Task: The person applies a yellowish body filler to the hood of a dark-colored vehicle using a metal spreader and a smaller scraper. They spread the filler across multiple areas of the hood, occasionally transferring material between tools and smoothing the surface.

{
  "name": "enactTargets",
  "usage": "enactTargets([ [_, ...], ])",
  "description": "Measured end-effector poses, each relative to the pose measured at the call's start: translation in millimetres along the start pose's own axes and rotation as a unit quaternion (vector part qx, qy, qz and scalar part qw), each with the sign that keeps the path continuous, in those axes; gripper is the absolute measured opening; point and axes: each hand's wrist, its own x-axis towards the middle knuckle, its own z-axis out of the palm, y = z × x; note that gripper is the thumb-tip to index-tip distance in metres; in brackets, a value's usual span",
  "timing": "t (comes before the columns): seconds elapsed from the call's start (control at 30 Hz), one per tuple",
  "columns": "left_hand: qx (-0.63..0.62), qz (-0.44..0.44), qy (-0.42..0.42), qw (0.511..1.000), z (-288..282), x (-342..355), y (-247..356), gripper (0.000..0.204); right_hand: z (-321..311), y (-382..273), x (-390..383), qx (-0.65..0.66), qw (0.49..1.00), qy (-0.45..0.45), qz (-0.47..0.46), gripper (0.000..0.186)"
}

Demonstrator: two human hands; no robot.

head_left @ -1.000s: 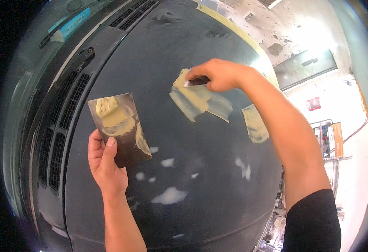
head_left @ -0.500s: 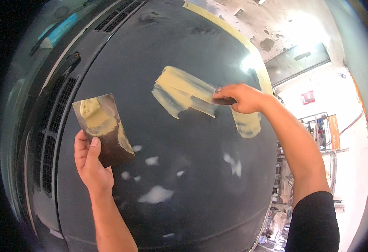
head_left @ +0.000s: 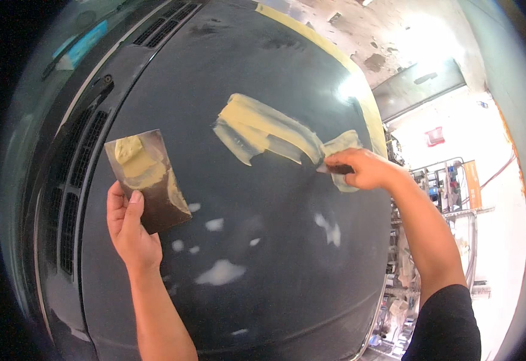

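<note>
Over the dark grey car hood (head_left: 263,210), my left hand (head_left: 132,231) is closed on the lower edge of a flat metal plate (head_left: 161,207). A lump of yellowish body filler (head_left: 128,148) sits at its top, with more smeared below. My right hand (head_left: 362,168) is closed around a putty spreader (head_left: 335,168), mostly hidden by my fingers. Its edge is at the right end of a streaky filler layer (head_left: 263,126) on the hood. A second filler patch (head_left: 340,143) lies partly behind that hand.
Several pale patches (head_left: 221,272) mark the hood nearer me. Yellow masking tape (head_left: 329,49) runs along its far right edge. Vent grilles (head_left: 82,162) and the windshield's base are on the left. A cluttered shelf rack (head_left: 401,301) stands to the right.
My right hand has moved right and slightly down with the spreader, and the filler streak now reaches the patch on the right. My left hand holds the plate nearly still.
</note>
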Motion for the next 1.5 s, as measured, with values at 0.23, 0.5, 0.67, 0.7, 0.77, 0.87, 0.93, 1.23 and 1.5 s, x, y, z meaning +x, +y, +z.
enactTargets([
  [0.23,-0.012,-0.004,-0.008,1.000,-1,1,2,0.028,-44,-65,100,-0.041,0.986,0.119,-0.111,0.052],
  [0.5,-0.031,-0.010,-0.002,0.999,0,0,3,0.028,-59,-122,160,-0.072,0.989,0.063,-0.113,0.056],
  [0.67,-0.016,0.002,-0.009,1.000,-3,1,0,0.029,-59,-120,152,-0.051,0.994,0.020,-0.095,0.056],
  [0.7,-0.009,0.000,-0.007,1.000,-3,0,1,0.029,-56,-114,150,-0.051,0.994,0.014,-0.093,0.055],
  [0.77,-0.005,-0.003,-0.007,1.000,-2,0,1,0.028,-51,-101,141,-0.051,0.994,0.007,-0.094,0.054],
  [0.87,0.002,-0.001,-0.007,1.000,-2,0,1,0.028,-45,-95,118,-0.049,0.996,-0.005,-0.074,0.054],
  [0.93,0.015,0.006,-0.007,1.000,-4,1,-1,0.028,-38,-81,107,-0.049,0.995,-0.001,-0.086,0.055],
  [1.23,0.019,0.013,-0.013,1.000,-6,3,-4,0.027,-6,-31,47,-0.009,0.997,0.014,-0.080,0.062],
  [1.5,0.009,0.010,-0.023,1.000,-1,2,-3,0.026,19,-8,0,-0.018,0.998,0.021,-0.060,0.065],
])
